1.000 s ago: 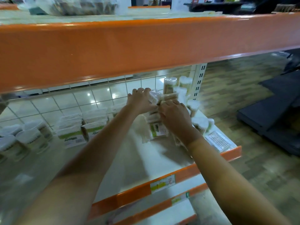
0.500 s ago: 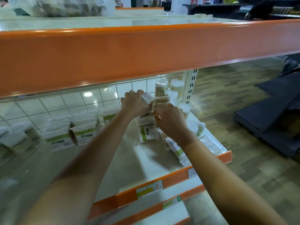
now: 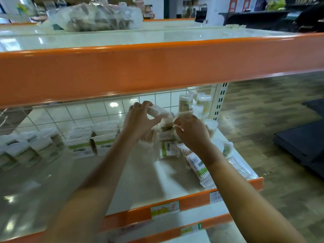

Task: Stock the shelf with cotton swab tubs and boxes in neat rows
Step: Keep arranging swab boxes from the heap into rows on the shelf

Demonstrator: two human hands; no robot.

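1. Head view: the left hand (image 3: 140, 120) grips a cotton swab pack (image 3: 158, 111) above the boxed stack (image 3: 168, 146) mid-shelf (image 3: 140, 172); the right hand (image 3: 192, 130) pinches its other end.
2. The pack looks light, slippery and crushable; holding it by the ends seems best.

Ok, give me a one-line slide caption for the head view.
Both hands, left gripping a swab pack, right on the stack, arrange boxes on the shelf.
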